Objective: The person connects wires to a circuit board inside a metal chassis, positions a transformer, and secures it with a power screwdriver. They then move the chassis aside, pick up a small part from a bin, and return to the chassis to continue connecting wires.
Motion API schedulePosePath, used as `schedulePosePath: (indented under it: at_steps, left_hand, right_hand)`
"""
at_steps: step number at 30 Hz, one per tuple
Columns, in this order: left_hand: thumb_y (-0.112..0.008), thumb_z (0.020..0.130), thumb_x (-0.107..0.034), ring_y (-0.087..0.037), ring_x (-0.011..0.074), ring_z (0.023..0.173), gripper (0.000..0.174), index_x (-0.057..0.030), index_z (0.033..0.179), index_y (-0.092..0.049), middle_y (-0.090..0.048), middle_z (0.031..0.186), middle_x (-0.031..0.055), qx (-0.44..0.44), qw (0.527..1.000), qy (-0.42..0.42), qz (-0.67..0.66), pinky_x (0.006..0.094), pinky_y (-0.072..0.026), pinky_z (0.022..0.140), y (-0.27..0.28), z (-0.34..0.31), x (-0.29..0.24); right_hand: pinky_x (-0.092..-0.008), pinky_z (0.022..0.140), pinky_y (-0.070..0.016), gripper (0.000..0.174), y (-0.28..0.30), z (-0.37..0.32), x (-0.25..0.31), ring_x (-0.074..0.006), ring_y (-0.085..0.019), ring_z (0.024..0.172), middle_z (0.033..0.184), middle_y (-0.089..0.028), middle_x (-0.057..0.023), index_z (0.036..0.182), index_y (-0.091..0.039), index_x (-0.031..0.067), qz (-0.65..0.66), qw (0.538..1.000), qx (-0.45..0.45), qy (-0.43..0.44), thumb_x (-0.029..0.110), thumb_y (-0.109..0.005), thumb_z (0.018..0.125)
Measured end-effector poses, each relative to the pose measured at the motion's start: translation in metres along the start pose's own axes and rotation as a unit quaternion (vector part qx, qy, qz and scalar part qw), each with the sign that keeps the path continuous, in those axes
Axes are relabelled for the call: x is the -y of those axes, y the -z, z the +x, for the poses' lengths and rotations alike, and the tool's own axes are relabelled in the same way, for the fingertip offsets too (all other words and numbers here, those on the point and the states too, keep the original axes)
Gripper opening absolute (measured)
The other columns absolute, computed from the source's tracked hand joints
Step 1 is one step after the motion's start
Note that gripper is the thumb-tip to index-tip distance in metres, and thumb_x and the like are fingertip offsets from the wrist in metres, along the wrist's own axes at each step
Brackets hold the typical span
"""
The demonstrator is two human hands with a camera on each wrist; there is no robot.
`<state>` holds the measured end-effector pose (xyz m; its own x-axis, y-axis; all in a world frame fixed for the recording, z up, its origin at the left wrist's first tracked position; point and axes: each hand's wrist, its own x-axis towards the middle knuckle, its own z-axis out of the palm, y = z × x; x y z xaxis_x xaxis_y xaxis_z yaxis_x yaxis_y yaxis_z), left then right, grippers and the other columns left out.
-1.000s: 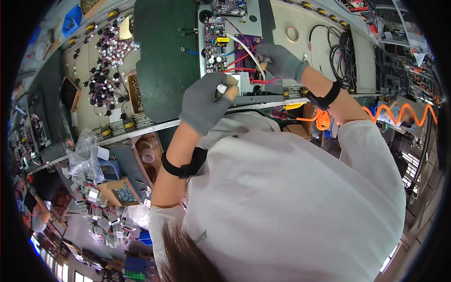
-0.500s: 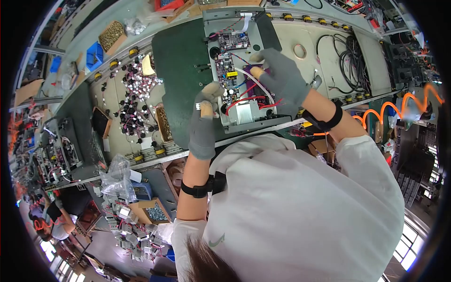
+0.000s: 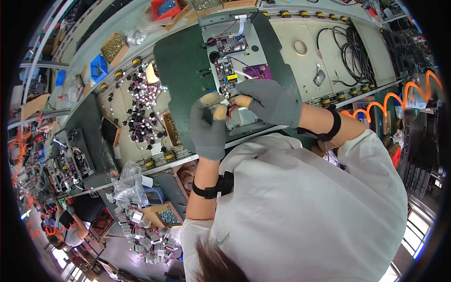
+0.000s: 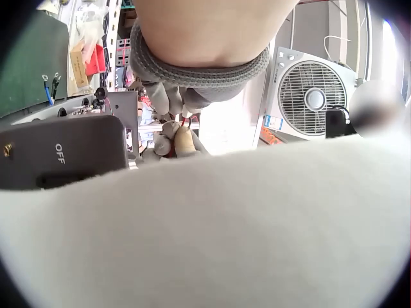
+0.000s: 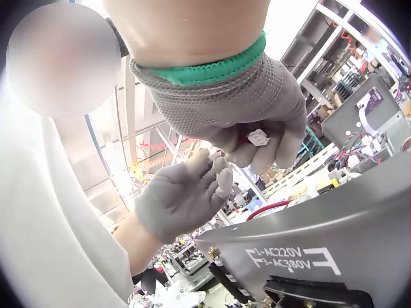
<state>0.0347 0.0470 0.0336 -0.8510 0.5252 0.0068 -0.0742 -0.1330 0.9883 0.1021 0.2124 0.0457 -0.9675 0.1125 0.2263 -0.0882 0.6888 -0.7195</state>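
Note:
My gloved left hand (image 3: 209,127) and right hand (image 3: 275,101) meet over the near end of an open metal chassis (image 3: 256,37). Thumbs and forefingers pinch at a small white connector (image 3: 226,102) between them, with red and dark wires beside it. A second white connector (image 5: 258,137) shows tucked in the curled fingers of my right hand in the right wrist view. Circuit boards (image 3: 232,43) and a purple board (image 3: 262,70) sit inside the chassis. The left wrist view shows the fingertips of both hands close together beside the panel marked OFF (image 4: 64,151).
The chassis lies on a green board (image 3: 181,66). Left of it are piled black-and-white connectors (image 3: 143,103) and a box of small parts (image 3: 171,129). A black cable coil (image 3: 354,56) and a tape ring (image 3: 300,47) lie right. An orange coiled hose (image 3: 385,103) hangs nearby.
Half a second ago my hands were apart, the right one over the purple board. The right hand has come down and left to meet the left hand. The head view has also shifted.

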Motion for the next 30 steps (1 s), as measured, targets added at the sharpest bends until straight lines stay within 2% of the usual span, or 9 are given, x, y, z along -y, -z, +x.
schedulePosePath:
  at_steps: [3, 5, 8, 10, 13, 15, 18, 24, 30]
  left_hand:
    - [-0.058, 0.081, -0.001, -0.060, 0.0160, 0.085, 0.022, -0.0013, 0.104, -0.060, -0.062, 0.097, 0.0082, -0.043, 0.993, -0.027, 0.111, 0.0271, -0.0490, 0.073, 0.001, 0.000, 0.002]
    - [-0.058, 0.070, 0.006, -0.062, 0.0240, 0.080, 0.025, -0.0041, 0.091, -0.065, -0.064, 0.093, 0.0097, 0.016, 0.897, -0.301, 0.324, 0.0302, -0.0497, 0.071, 0.005, 0.004, 0.003]
    - [-0.056, 0.061, 0.007, -0.061, 0.0308, 0.082, 0.030, -0.0055, 0.086, -0.066, -0.065, 0.091, 0.0114, 0.027, 0.893, -0.314, 0.321, 0.0332, -0.0496, 0.070, 0.001, 0.004, 0.004]
    - [-0.059, 0.065, 0.003, -0.060, 0.0299, 0.084, 0.027, -0.0052, 0.090, -0.065, -0.064, 0.093, 0.0115, 0.053, 0.894, -0.295, 0.332, 0.0338, -0.0492, 0.072, 0.006, 0.005, 0.013]
    - [-0.066, 0.072, -0.012, -0.058, 0.0301, 0.091, 0.029, -0.0037, 0.099, -0.061, -0.061, 0.099, 0.0131, 0.061, 0.911, -0.230, 0.337, 0.0359, -0.0468, 0.078, -0.004, 0.005, 0.018]
    - [-0.072, 0.071, -0.041, -0.051, 0.0332, 0.100, 0.058, -0.0029, 0.112, -0.054, -0.055, 0.107, 0.0153, 0.057, 0.922, -0.161, 0.347, 0.0411, -0.0413, 0.087, -0.008, 0.005, 0.024]
    - [-0.072, 0.063, -0.054, -0.050, 0.0353, 0.097, 0.076, -0.0057, 0.117, -0.052, -0.055, 0.107, 0.0145, 0.132, 0.855, -0.107, 0.490, 0.0450, -0.0419, 0.083, -0.010, -0.001, 0.026]
    - [-0.082, 0.048, -0.046, -0.044, 0.0339, 0.099, 0.079, -0.0088, 0.113, -0.055, -0.053, 0.106, 0.0121, 0.175, 0.852, -0.038, 0.493, 0.0449, -0.0376, 0.086, -0.013, -0.002, 0.018]
    - [-0.081, 0.047, -0.048, -0.046, 0.0307, 0.092, 0.077, -0.0082, 0.109, -0.057, -0.052, 0.104, 0.0106, 0.171, 0.881, -0.097, 0.431, 0.0431, -0.0374, 0.083, -0.009, -0.004, 0.028]
  right_hand:
    - [-0.0317, 0.061, -0.0459, 0.027, 0.017, 0.005, 0.013, -0.0202, -0.058, 0.062, 0.073, -0.060, -0.0113, 0.102, -0.062, 0.0026, 0.147, 0.968, 0.127, -0.160, 0.024, -0.057, 0.086]
    - [-0.0298, 0.060, -0.0446, 0.029, 0.013, 0.005, 0.004, -0.0169, -0.055, 0.061, 0.071, -0.060, -0.0096, 0.099, -0.063, 0.0022, 0.161, 0.963, 0.127, -0.174, 0.027, -0.058, 0.086]
    - [-0.0274, 0.058, -0.0442, 0.029, 0.025, 0.012, 0.006, -0.0113, -0.053, 0.061, 0.071, -0.059, -0.0071, 0.097, -0.064, 0.0013, 0.196, 0.934, 0.160, -0.251, 0.027, -0.059, 0.084]
    - [-0.0268, 0.058, -0.0449, 0.028, 0.033, 0.017, 0.009, -0.0089, -0.054, 0.061, 0.073, -0.058, -0.0061, 0.097, -0.065, 0.0007, 0.216, 0.903, 0.197, -0.314, 0.024, -0.060, 0.083]
    - [-0.0254, 0.058, -0.0457, 0.028, 0.038, 0.021, 0.003, -0.0067, -0.053, 0.059, 0.069, -0.057, -0.0044, 0.096, -0.066, 0.0012, 0.156, 0.927, 0.191, -0.284, 0.024, -0.062, 0.080]
    - [-0.0334, 0.069, -0.0493, 0.027, 0.044, 0.027, -0.008, -0.0243, -0.063, 0.074, 0.082, -0.066, -0.0113, 0.091, -0.069, 0.0070, -0.002, 0.959, 0.145, -0.242, 0.028, -0.062, 0.076]
    - [-0.0364, 0.072, -0.0495, 0.023, 0.043, 0.030, -0.035, -0.0278, -0.063, 0.079, 0.085, -0.066, -0.0105, 0.087, -0.070, 0.0103, -0.159, 0.952, 0.181, -0.187, 0.028, -0.059, 0.076]
    - [-0.0369, 0.067, -0.0483, 0.017, 0.021, 0.023, -0.057, -0.0227, -0.062, 0.076, 0.075, -0.061, -0.0040, 0.087, -0.071, 0.0167, -0.267, 0.906, 0.329, -0.018, 0.023, -0.062, 0.074]
    - [-0.0402, 0.067, -0.0471, 0.023, 0.024, 0.052, -0.048, -0.0253, -0.063, 0.076, 0.078, -0.064, -0.0067, 0.089, -0.072, 0.0172, -0.309, 0.812, 0.485, -0.097, 0.018, -0.058, 0.070]
